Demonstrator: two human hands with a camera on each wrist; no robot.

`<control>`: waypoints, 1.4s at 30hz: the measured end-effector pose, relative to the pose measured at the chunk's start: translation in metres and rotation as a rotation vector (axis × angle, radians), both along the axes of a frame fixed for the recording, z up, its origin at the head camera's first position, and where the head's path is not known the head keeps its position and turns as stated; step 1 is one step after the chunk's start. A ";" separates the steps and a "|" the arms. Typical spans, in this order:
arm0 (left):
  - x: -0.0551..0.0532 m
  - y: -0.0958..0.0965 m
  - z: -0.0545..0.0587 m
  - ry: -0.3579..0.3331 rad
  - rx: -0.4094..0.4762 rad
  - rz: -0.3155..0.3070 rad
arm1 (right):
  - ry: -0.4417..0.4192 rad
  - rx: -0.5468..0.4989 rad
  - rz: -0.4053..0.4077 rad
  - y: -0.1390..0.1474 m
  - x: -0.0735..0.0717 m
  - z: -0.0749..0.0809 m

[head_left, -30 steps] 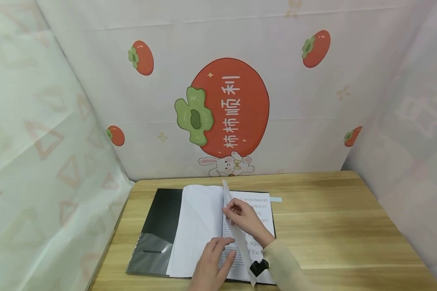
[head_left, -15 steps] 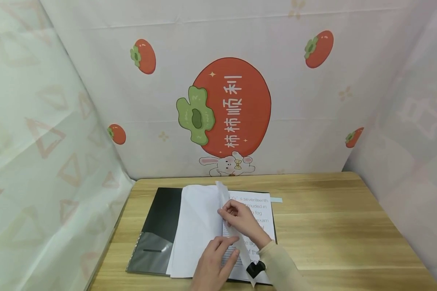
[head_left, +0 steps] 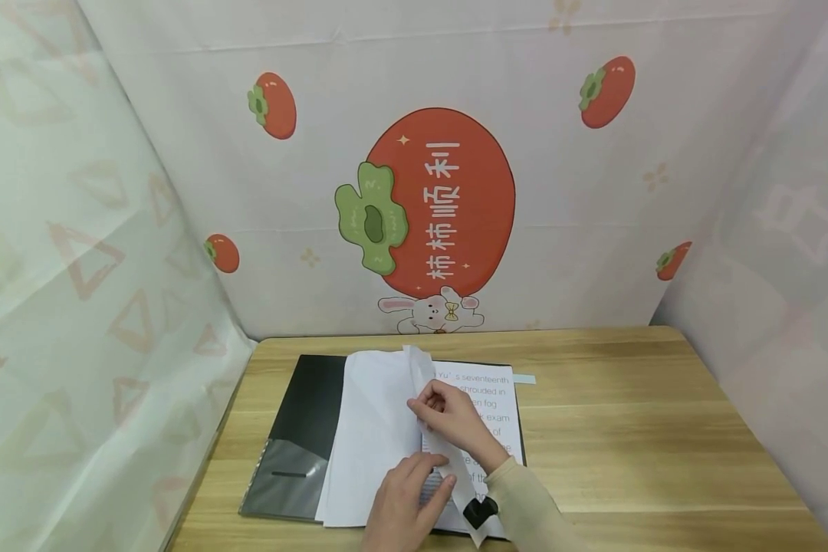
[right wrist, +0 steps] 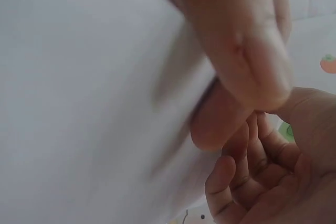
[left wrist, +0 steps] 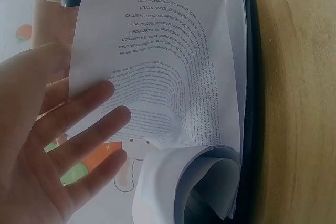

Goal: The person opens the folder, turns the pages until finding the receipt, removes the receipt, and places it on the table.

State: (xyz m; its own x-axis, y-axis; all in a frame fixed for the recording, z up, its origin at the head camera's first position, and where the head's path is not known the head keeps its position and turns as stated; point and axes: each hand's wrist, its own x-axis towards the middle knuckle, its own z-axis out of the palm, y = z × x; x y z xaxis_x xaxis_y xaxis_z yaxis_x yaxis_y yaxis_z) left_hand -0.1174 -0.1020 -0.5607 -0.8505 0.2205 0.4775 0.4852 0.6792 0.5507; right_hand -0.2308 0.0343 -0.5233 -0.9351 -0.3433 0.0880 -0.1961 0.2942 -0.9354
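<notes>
In the head view, a black folder point(head_left: 317, 395) lies spread on the table with white sheets point(head_left: 376, 429) turned to its left. A raised page point(head_left: 419, 369) stands between them and the large-print sheet point(head_left: 479, 391) on the right. My right hand point(head_left: 450, 416) pinches that raised page at its edge. The right wrist view shows the right hand's thumb and finger point(right wrist: 236, 51) against the white paper point(right wrist: 94, 103). Low over the folder, my left hand point(head_left: 403, 498) keeps its fingers loosely bent. In the left wrist view, the left hand point(left wrist: 68, 150) is spread beside small-print paper point(left wrist: 157, 66), holding nothing.
A pale blue tab point(head_left: 524, 379) sticks out past the folder's right edge. Wooden table point(head_left: 635, 429) extends to the right. Printed white cloth point(head_left: 559, 268) hangs behind and at both sides. A black wrist camera point(head_left: 479, 512) sits at the right sleeve.
The right hand has moved slightly left with the pinched page, which leans further toward the left stack. More of the large-print sheet shows. The left hand has stayed nearly in place.
</notes>
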 end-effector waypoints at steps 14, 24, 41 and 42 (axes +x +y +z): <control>-0.001 0.000 0.001 0.030 -0.007 -0.004 | 0.048 0.045 -0.035 0.005 0.002 0.005; 0.001 -0.008 0.007 -0.013 -0.033 0.022 | -0.034 0.013 -0.123 0.024 0.003 0.012; 0.002 -0.030 0.012 -0.149 -0.083 0.264 | -0.233 0.053 -0.388 0.089 -0.017 -0.039; 0.002 -0.031 0.012 -0.143 -0.085 0.281 | -0.255 0.048 -0.396 0.093 -0.017 -0.041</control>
